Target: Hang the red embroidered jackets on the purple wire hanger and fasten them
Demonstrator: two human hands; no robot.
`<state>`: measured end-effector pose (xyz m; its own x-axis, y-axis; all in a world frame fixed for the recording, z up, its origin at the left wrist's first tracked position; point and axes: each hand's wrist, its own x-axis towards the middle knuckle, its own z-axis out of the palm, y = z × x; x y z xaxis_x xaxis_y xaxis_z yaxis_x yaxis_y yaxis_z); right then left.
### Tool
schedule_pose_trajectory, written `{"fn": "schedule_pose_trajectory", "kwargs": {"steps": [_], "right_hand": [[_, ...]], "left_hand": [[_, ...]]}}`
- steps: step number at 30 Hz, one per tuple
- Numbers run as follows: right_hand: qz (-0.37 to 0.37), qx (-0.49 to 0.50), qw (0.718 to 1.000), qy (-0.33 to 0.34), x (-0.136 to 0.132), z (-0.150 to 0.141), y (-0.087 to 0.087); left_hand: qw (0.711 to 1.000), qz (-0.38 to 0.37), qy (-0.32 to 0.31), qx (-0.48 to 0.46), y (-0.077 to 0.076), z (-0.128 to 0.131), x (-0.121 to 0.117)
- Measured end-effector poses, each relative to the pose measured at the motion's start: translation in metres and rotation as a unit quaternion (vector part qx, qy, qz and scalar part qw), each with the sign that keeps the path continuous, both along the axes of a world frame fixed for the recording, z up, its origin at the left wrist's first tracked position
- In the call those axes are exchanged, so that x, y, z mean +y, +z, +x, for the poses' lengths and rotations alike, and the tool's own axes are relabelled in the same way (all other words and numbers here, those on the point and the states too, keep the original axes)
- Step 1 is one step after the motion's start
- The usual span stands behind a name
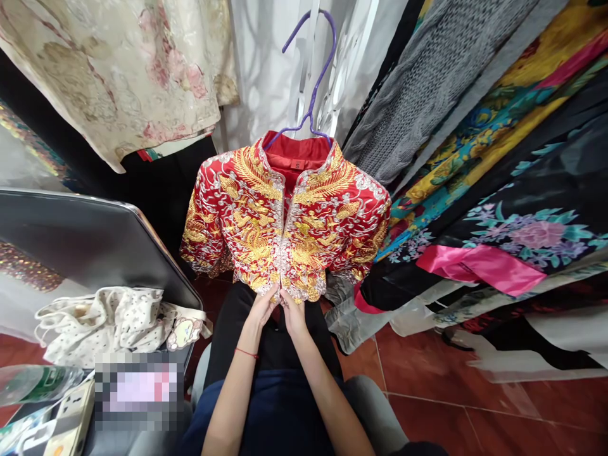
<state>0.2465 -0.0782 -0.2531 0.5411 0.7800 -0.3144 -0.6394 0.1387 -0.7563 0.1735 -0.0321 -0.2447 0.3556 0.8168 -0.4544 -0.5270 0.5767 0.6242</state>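
Note:
A red jacket [251, 221] with gold and silver embroidery hangs upright in front of me on a purple hanger [311, 101]. Its collar stands up, and a small red size label shows inside. The front edges part at the neck and come together lower down. My left hand [265, 304] pinches the bottom hem just left of the front opening. On the other side of the opening, my right hand [292, 310] pinches the hem, its fingertips close to the left ones. The fingers behind the cloth are partly hidden.
Clothes crowd the right side, among them a grey knit [427, 82] and a black floral garment [536, 234]. A cream floral garment [133, 76] hangs at upper left. Below it stand a dark panel [95, 234], a spotted cloth bag [114, 323], a plastic bottle [47, 383] and a power strip [71, 418].

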Motion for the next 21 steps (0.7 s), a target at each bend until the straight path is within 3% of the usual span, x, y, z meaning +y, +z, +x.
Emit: {"fn": "schedule_pose_trajectory", "kwargs": {"steps": [9, 21], "right_hand": [[0.003, -0.002, 1.0, -0.009, 0.002, 0.002, -0.003], [-0.022, -0.032, 0.999, -0.038, 0.01, 0.005, -0.006]], "left_hand": [[0.998, 0.05, -0.017, 0.016, 0.007, -0.002, -0.003], [0.999, 0.035, 0.0, 0.003, -0.005, 0.007, -0.004]]}}
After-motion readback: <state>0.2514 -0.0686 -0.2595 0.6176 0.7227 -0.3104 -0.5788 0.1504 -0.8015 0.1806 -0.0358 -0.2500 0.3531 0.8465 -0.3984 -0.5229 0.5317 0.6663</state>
